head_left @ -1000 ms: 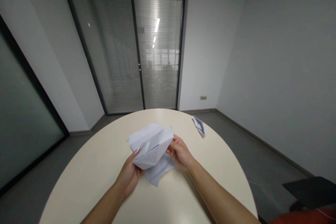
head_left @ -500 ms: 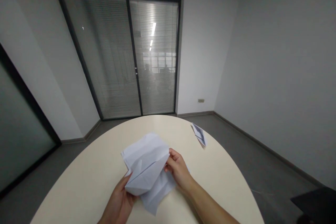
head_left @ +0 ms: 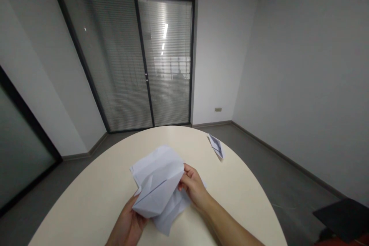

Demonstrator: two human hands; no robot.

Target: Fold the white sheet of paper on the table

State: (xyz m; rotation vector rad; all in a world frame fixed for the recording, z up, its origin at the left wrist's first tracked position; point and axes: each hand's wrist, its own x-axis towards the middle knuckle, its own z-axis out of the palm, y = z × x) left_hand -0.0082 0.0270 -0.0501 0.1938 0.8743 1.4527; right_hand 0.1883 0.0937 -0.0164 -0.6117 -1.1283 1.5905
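Between my two hands is a white sheet of paper point(head_left: 158, 188), creased and partly folded, its layers overlapping. My left hand point(head_left: 131, 215) grips its lower left edge, with some fingers hidden underneath. Thumb and fingers of my right hand point(head_left: 192, 186) pinch the right edge. A loose lower flap of the paper hangs toward me, close to the tabletop. On the far right of the table lies a small folded paper piece point(head_left: 216, 146), apart from both hands.
The round cream table point(head_left: 95, 196) curves away in front of me. Beyond it stand a glass door point(head_left: 127, 69) with blinds and a white wall point(head_left: 219, 54) with a socket plate. A dark flat object point(head_left: 343, 217) is at the lower right, beside the table.
The view has shifted slightly to the right. My left hand has tilted the near fold of the paper a little, and its flap appears flatter. Both hands keep their grip.
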